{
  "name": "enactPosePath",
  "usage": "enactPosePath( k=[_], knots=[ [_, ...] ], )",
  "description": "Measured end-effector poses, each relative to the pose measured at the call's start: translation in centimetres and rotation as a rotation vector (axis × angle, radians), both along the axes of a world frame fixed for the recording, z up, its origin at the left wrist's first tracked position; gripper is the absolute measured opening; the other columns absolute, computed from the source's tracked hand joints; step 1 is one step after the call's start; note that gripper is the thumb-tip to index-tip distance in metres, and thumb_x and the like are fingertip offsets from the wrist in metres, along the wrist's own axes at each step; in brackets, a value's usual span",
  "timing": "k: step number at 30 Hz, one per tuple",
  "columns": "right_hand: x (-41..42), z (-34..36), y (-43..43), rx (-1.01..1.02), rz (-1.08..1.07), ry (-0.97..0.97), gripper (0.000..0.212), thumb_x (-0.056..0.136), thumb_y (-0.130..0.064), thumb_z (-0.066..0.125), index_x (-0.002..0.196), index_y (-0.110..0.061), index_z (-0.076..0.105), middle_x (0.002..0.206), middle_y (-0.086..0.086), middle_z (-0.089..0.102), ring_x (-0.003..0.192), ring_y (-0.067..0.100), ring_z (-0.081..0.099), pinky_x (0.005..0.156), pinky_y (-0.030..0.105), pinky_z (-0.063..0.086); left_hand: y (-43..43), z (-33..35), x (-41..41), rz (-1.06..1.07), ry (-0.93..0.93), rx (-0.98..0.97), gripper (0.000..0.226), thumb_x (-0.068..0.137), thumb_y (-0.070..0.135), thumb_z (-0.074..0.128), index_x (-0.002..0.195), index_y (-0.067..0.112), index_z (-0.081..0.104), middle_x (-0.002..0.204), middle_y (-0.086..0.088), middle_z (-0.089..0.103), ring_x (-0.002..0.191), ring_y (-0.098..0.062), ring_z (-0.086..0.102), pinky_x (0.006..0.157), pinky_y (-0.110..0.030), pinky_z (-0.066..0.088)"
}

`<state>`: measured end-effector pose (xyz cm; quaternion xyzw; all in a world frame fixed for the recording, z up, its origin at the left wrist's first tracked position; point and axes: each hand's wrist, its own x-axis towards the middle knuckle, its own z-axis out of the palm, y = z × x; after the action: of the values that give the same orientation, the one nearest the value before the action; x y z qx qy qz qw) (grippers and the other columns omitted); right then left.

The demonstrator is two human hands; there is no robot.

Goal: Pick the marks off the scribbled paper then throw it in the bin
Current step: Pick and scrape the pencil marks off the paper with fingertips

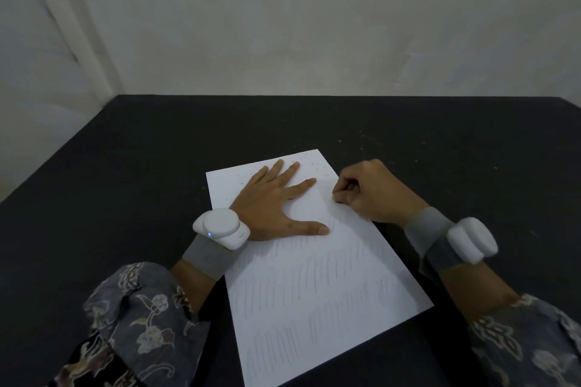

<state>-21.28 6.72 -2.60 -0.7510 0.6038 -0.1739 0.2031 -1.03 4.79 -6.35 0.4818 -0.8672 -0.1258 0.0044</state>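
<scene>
Right grip: the right hand (374,195) has its fingers curled together at the right edge of the paper (314,261), fingertips (338,198) down on the sheet. An eraser may be pinched inside, but none shows, so what it holds I cannot tell.
Left grip: the left hand (276,207) lies flat, fingers spread apart and straight, pressing the upper half of the paper to the counter (157,166).
Paper: lies skewed on the dark counter, close to the person, with faint pencil strokes (308,280) in rows over its lower part; the band above them, by the hands, looks already cleaned.
Crumbs: dark specks (309,163) lie on the paper's far corner, beyond the left fingertips.
Step in hand: rubbing the marks off, judged about a third done.
Doing it well: keep the flat hand just beside the patch being rubbed, so the sheet cannot buckle; stroke away from that hand, not toward it; work row by row toward the paper's near edge, shifting the hold down as you go.
Risk: rubbing at the free right edge may crease or tear the sheet.
Bin: not in view.
</scene>
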Motion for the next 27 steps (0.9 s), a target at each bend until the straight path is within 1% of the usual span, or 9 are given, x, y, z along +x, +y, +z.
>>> enactPosePath(
  k=[4, 6, 9, 12, 16, 18, 21, 25, 27],
  knots=[
    [-0.6, -0.5, -1.6, -0.114, -0.142, -0.048, 0.007, 0.085, -0.002, 0.065, 0.085, -0.005, 0.07, 0.085, 0.004, 0.068, 0.073, 0.009, 0.062, 0.069, 0.021, 0.053, 0.1, 0.0, -0.1, 0.006, 0.009, -0.003, 0.103, 0.059, 0.091, 0.025, 0.15, 0.046, 0.006, 0.161, 0.009, -0.011, 0.147, -0.015, -0.016, 0.118, -0.036, -0.01],
    [-1.1, -0.4, -1.4, -0.117, -0.178, -0.111, 0.008, 0.085, -0.002, 0.065, 0.083, -0.008, 0.07, 0.082, 0.001, 0.069, 0.071, 0.006, 0.061, 0.068, 0.018, 0.053, 0.2, 0.0, -0.1, 0.002, 0.023, 0.002, 0.103, 0.059, 0.092, 0.026, 0.15, 0.046, 0.007, 0.161, 0.01, -0.01, 0.147, -0.014, -0.016, 0.119, -0.036, -0.01],
    [-0.6, -0.1, 0.2, 0.011, -0.052, -0.131, 0.006, 0.085, -0.008, 0.068, 0.087, -0.013, 0.071, 0.08, -0.01, 0.066, 0.074, 0.003, 0.062, 0.062, 0.008, 0.047, 0.1, 0.1, 0.1, -0.001, 0.009, 0.012, 0.105, 0.059, 0.094, 0.027, 0.15, 0.045, 0.006, 0.161, 0.009, -0.011, 0.147, -0.016, -0.016, 0.118, -0.036, -0.01],
    [-0.2, -0.6, 0.1, -0.026, -0.048, -0.089, 0.007, 0.086, -0.005, 0.066, 0.088, -0.01, 0.071, 0.082, -0.006, 0.066, 0.073, 0.001, 0.06, 0.059, 0.003, 0.044, 0.1, 0.0, 0.1, -0.003, 0.011, 0.013, 0.107, 0.056, 0.095, 0.024, 0.15, 0.045, 0.006, 0.161, 0.008, -0.011, 0.147, -0.016, -0.015, 0.118, -0.036, -0.01],
    [-0.4, -0.8, -1.1, -0.117, -0.155, -0.104, 0.007, 0.086, -0.002, 0.065, 0.087, -0.006, 0.07, 0.088, 0.005, 0.069, 0.073, 0.005, 0.061, 0.062, 0.009, 0.046, 0.1, 0.1, 0.0, 0.003, 0.009, 0.005, 0.104, 0.06, 0.092, 0.026, 0.15, 0.045, 0.007, 0.161, 0.008, -0.01, 0.148, -0.016, -0.015, 0.12, -0.039, -0.008],
    [-0.2, -0.6, -0.5, -0.087, -0.097, -0.103, 0.008, 0.085, -0.003, 0.065, 0.087, -0.008, 0.071, 0.086, 0.001, 0.069, 0.074, 0.006, 0.062, 0.065, 0.012, 0.049, 0.2, 0.2, 0.0, 0.005, -0.001, 0.002, 0.102, 0.062, 0.09, 0.028, 0.151, 0.044, 0.007, 0.161, 0.007, -0.01, 0.148, -0.017, -0.015, 0.12, -0.039, -0.008],
    [0.5, -0.4, 0.4, -0.02, 0.022, -0.053, 0.008, 0.086, -0.007, 0.067, 0.091, -0.011, 0.071, 0.085, -0.005, 0.067, 0.076, 0.004, 0.061, 0.064, 0.009, 0.049, 0.1, 0.2, -0.1, -0.001, -0.005, -0.006, 0.103, 0.062, 0.091, 0.029, 0.151, 0.044, 0.007, 0.162, 0.006, -0.01, 0.148, -0.018, -0.014, 0.12, -0.038, -0.008],
    [0.7, -0.6, -1.0, -0.104, -0.083, -0.043, 0.008, 0.087, -0.005, 0.064, 0.093, -0.006, 0.07, 0.092, 0.004, 0.067, 0.078, 0.009, 0.061, 0.068, 0.013, 0.047, 0.1, -0.1, -0.1, 0.013, -0.002, -0.016, 0.105, 0.06, 0.093, 0.028, 0.151, 0.044, 0.007, 0.162, 0.006, -0.009, 0.148, -0.017, -0.013, 0.119, -0.037, -0.008],
    [0.6, -0.6, -1.0, -0.098, -0.097, -0.042, 0.008, 0.087, -0.005, 0.064, 0.093, -0.006, 0.069, 0.092, 0.004, 0.067, 0.078, 0.009, 0.061, 0.066, 0.012, 0.046, 0.1, 0.0, -0.2, 0.02, 0.0, -0.018, 0.106, 0.059, 0.094, 0.026, 0.151, 0.044, 0.007, 0.162, 0.007, -0.009, 0.148, -0.017, -0.013, 0.118, -0.037, -0.009]
  ],
)
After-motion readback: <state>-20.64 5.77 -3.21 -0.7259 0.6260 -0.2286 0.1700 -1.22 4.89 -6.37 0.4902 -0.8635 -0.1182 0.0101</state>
